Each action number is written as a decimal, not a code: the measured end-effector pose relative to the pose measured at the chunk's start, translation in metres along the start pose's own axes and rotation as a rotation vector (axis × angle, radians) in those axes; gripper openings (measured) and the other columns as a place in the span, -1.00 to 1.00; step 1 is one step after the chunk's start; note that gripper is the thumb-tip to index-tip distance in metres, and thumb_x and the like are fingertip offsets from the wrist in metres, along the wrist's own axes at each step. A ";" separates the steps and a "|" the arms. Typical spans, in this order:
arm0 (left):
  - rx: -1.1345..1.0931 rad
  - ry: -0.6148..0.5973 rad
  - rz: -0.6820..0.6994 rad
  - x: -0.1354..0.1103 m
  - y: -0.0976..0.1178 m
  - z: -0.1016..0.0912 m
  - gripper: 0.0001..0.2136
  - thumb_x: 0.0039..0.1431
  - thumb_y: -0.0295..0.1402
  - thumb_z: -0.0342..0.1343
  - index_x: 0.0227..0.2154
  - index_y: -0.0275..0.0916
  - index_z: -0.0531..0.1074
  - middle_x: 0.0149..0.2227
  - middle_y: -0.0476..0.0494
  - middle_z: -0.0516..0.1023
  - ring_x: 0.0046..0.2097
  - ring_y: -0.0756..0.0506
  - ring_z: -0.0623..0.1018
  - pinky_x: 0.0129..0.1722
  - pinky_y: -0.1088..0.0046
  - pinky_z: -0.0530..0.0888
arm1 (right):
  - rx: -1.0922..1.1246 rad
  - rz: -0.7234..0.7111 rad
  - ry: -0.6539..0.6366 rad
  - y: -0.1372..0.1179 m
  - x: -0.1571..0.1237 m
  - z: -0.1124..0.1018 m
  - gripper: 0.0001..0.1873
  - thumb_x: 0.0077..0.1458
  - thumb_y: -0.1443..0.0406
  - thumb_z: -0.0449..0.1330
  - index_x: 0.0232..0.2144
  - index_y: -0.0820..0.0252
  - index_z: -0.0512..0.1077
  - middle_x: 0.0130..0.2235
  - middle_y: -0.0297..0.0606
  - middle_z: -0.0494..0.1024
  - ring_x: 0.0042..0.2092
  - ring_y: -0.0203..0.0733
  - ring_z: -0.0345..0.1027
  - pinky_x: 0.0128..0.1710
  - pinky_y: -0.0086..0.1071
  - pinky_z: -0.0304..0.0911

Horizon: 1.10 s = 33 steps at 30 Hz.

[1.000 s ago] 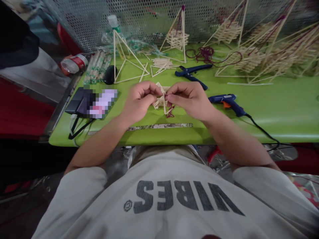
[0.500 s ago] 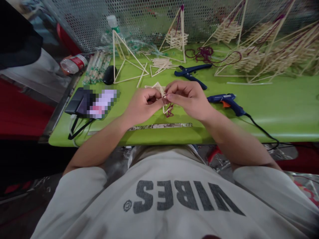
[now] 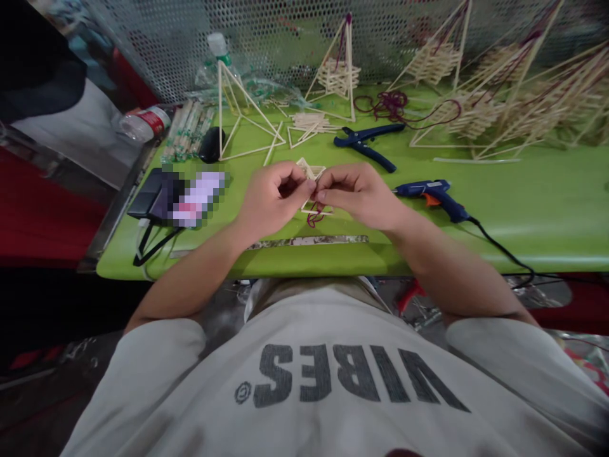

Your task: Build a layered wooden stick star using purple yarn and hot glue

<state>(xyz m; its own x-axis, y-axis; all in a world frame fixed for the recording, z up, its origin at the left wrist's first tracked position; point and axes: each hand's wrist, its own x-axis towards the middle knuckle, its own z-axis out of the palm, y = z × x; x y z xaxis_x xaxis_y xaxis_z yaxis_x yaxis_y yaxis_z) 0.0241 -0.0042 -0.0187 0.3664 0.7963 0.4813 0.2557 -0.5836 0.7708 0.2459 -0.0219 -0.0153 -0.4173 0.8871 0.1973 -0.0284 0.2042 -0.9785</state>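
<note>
My left hand [image 3: 273, 197] and my right hand [image 3: 359, 195] almost meet at the fingertips, each closed in a pinch. Between them is a length of purple string [image 3: 313, 219], whose loose loop hangs below the fingers. Under and behind the fingertips sits a small frame of thin wooden sticks [image 3: 308, 166], partly hidden by both hands. Beyond my right hand lie blue-handled cutters [image 3: 364, 141]. A blue glue gun [image 3: 435, 193] with an orange trigger rests just to its right.
Stick pyramids [image 3: 250, 105] stand along the back of the green table [image 3: 523, 216], several with hanging stacked-stick pieces at the right. Loose sticks [image 3: 309, 122], a purple string tangle [image 3: 390, 105], bundled wrapped sticks [image 3: 188, 130] and a phone [image 3: 200, 197] surround the hands. A person stands at left.
The small stick frame has turned and shifted slightly under my fingers. My right hand has dropped a little, and the hanging string loop has moved a bit left.
</note>
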 end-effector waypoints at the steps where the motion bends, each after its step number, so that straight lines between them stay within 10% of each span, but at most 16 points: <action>1: -0.038 0.001 -0.011 0.000 0.000 0.001 -0.72 0.36 -0.24 0.41 -0.39 -0.19 0.48 -0.52 0.06 0.43 -0.50 0.08 0.31 -0.49 0.44 0.19 | 0.018 0.005 0.007 0.000 0.001 0.000 -0.89 0.17 0.30 0.44 -0.40 0.19 0.64 -0.42 -0.30 0.68 -0.39 -0.26 0.47 -0.34 -0.34 0.31; 6: -0.308 -0.072 -0.122 0.000 0.001 0.001 -0.67 0.35 -0.05 0.46 -0.20 -0.17 0.53 -0.32 -0.05 0.66 -0.32 -0.02 0.67 -0.37 0.47 0.49 | 0.034 -0.057 0.087 0.002 0.004 -0.001 -0.87 0.19 0.27 0.46 -0.38 0.21 0.69 -0.40 -0.27 0.72 -0.38 -0.26 0.50 -0.35 -0.35 0.34; 18: -0.298 -0.014 -0.083 0.002 0.003 0.000 -0.61 0.22 -0.03 0.58 -0.28 -0.19 0.57 -0.41 0.01 0.61 -0.44 0.07 0.52 -0.47 0.49 0.35 | -0.584 -0.620 0.267 0.006 -0.002 -0.003 -0.85 0.32 0.21 0.38 -0.32 0.07 0.61 0.11 -0.09 0.65 0.18 0.07 0.58 0.23 0.07 0.54; 33: -0.234 -0.264 -0.259 0.007 0.007 -0.013 -0.94 0.33 -0.42 0.32 -0.29 -0.22 0.57 -0.37 -0.04 0.64 -0.34 0.00 0.61 -0.31 0.45 0.48 | -0.511 -0.400 0.216 0.002 -0.004 0.004 -0.84 0.30 0.35 0.32 -0.37 0.13 0.51 -0.45 -0.38 0.52 -0.44 -0.34 0.19 -0.41 -0.31 0.10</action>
<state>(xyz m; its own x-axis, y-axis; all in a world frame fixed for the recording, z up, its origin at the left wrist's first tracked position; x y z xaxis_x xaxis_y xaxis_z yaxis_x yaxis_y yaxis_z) 0.0163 -0.0006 -0.0044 0.5411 0.8256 0.1599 0.1711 -0.2942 0.9403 0.2440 -0.0265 -0.0185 -0.2721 0.7542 0.5976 0.3116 0.6566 -0.6869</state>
